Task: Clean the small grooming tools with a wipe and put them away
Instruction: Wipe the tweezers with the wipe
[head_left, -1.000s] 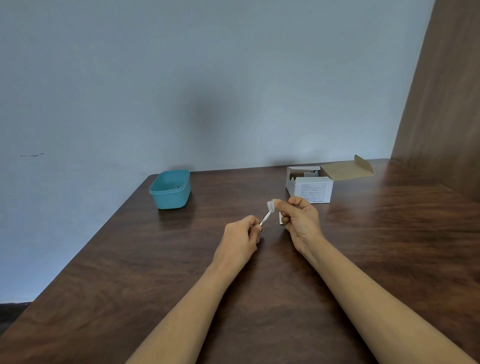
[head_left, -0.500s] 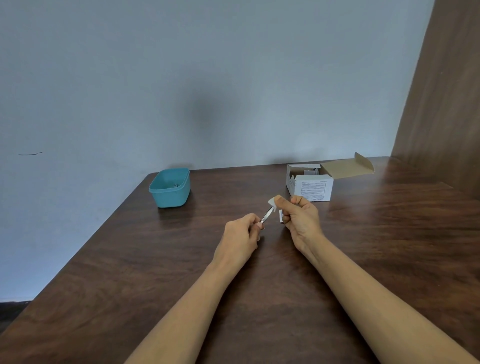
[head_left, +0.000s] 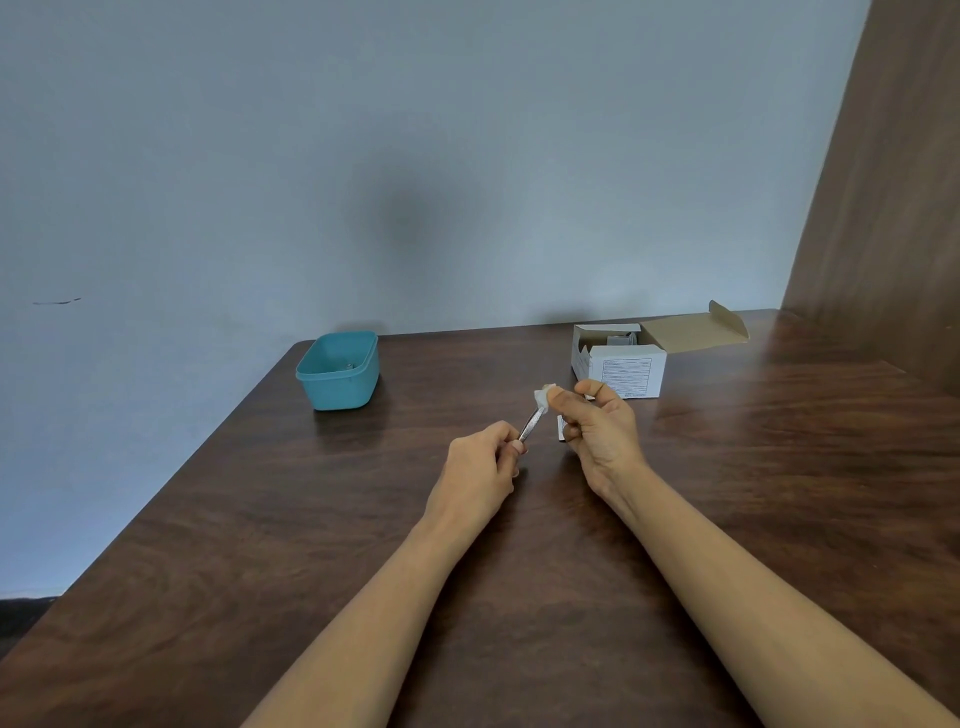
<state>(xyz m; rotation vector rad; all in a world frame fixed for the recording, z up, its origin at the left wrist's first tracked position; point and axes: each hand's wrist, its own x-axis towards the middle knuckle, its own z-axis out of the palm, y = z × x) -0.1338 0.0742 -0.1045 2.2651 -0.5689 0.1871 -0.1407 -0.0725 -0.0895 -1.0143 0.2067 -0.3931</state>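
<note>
Head camera looks down on both hands, which meet above the middle of the table (head_left: 260, 519). The left hand (head_left: 480, 460) is curled with its knuckles up and pinches the lower end of a slim metal tool (head_left: 531, 425) between thumb and fingertips. That end is buried in the grip, so what kind of tool it is cannot be made out. The tool slants up and to the right, and its upper tip disappears into a bunched white wipe (head_left: 543, 397). The right hand (head_left: 597, 426) pinches the wipe around the tip between thumb and forefinger, with its other fingers curled toward the palm. A small white scrap (head_left: 561, 428) shows just beside those curled fingers; I cannot tell whether it is held or lies on the wood. Both forearms are bare and are cut off at the bottom edge. Just behind the right hand stands a white carton (head_left: 631, 374) with its flap folded open to the right, its contents shadowed and unclear. Well to the left, near the table's far corner, sits a teal tub (head_left: 343, 389) with a small glinting object inside, too small to identify. Behind the table is a pale wall (head_left: 363, 156), and a wooden panel (head_left: 893, 182) closes the right side.
</note>
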